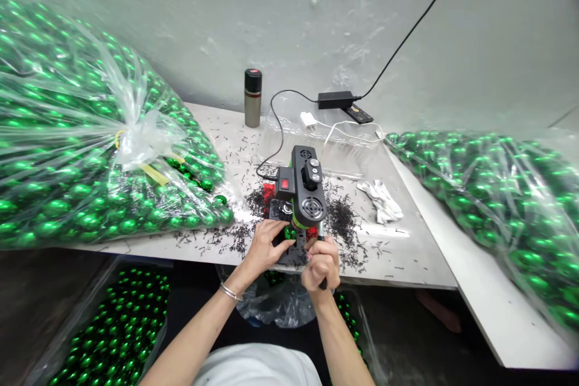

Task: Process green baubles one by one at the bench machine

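Observation:
A small black bench drill press with a red switch stands near the table's front edge. Under its head sits a shiny green ball, held between the thumb and fingers of my left hand. My right hand is wrapped round the machine's lever handle, just right of the head; the handle's dark end shows below the fist. Part of the ball and the machine's base are hidden by the head and my fingers. Black shavings lie thickly on both sides of the machine.
A big clear bag of green balls covers the table's left side; another bag lies at right. Behind are a flask, a power adapter with cables, and a plastic tray. White gloves lie right. More balls fill a container below.

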### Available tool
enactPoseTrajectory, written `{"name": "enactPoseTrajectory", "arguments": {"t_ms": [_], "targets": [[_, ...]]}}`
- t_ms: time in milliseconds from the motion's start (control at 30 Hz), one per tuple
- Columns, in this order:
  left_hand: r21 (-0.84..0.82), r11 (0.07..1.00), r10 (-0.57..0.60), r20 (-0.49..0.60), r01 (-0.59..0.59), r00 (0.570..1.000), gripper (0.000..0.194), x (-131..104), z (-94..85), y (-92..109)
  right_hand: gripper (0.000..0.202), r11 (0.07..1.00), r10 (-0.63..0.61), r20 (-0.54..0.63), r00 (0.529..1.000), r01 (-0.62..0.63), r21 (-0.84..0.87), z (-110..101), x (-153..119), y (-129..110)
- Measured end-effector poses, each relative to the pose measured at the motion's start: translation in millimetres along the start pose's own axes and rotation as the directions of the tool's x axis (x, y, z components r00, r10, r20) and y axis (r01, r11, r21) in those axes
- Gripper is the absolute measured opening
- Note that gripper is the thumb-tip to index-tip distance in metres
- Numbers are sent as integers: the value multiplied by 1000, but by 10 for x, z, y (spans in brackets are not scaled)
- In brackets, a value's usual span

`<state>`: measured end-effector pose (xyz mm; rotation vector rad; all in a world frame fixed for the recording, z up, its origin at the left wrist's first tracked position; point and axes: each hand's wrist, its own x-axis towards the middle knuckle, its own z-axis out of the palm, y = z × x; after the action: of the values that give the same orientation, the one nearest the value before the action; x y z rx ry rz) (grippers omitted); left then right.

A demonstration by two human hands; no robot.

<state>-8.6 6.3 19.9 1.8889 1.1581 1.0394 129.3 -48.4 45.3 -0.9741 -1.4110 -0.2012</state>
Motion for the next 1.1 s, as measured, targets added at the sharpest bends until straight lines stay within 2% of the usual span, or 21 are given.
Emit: {"name": "enactPoseTrajectory", "arguments": {"t_ms": [67, 167, 233, 300, 367, 433, 500, 567, 667, 733, 767, 800, 867, 933, 967, 1067, 1100], "targets": [[7, 1000, 5, 3, -6, 1000, 29, 0, -4, 6, 31, 1000, 0, 4, 1000, 0, -5, 8, -14, 16], [13, 1000, 15, 9, -15, 1000, 29, 4, -7, 13, 29, 998, -49, 82, 995, 51, -30, 4, -13, 36], [11, 1000, 15, 12, -16, 1000, 29, 21, -7, 16, 29, 995, -83, 124, 989, 89, -40, -10, 33, 16], [8, 1000, 10, 11, -10, 1000, 29, 50, -10, 25, 30, 996, -86, 110, 990, 90, -28, -34, 145, -52], [1, 1000, -1, -2, 1, 1000, 28, 58, -23, 50, 32, 999, -33, 78, 996, 33, 5, -70, 323, -167], [-9, 1000, -10, -56, 9, 998, 28, -11, -53, 95, 33, 996, 79, 60, 995, -81, 34, -111, 531, -302], [-24, 1000, 1, -118, -4, 993, 31, -205, -90, 149, 33, 986, 157, 100, 983, -161, 37, -145, 701, -415], [-40, 998, 32, -133, -38, 991, 35, -519, -112, 191, 34, 980, 189, 111, 976, -194, 33, -161, 775, -475], [-68, 997, 34, -37, -36, 999, 39, -1019, -93, 199, 35, 980, 189, 76, 979, -193, 44, -145, 698, -462], [-86, 996, -9, 22, 11, 1000, 41, -1193, -91, 180, 33, 979, 188, 57, 980, -192, 67, -120, 595, -418], [-85, 996, -21, 22, 23, 1000, 40, -1199, -116, 171, 33, 979, 187, 53, 981, -190, 79, -109, 551, -396], [-74, 997, -21, -3, 21, 1000, 38, -1147, -167, 163, 32, 978, 182, 53, 982, -186, 89, -101, 517, -378], [-17, 1000, 10, -118, -12, 993, 30, -886, -355, 148, 32, 980, 170, 52, 984, -175, 99, -93, 486, -357], [85, 996, 37, -244, -17, 969, 23, -489, -628, 115, 33, 981, 164, 46, 985, -168, 97, -93, 489, -353], [151, 989, 34, -269, 7, 962, 21, -274, -776, 84, 33, 981, 163, 45, 986, -167, 94, -95, 496, -355], [360, 910, -121, -248, 207, 961, 7, 278, -1158, -54, 33, 983, 154, 50, 987, -158, 90, -96, 510, -362], [393, 883, -183, -219, 259, 958, 14, 407, -1246, -104, 33, 984, 150, 56, 987, -155, 88, -94, 509, -363]]}}
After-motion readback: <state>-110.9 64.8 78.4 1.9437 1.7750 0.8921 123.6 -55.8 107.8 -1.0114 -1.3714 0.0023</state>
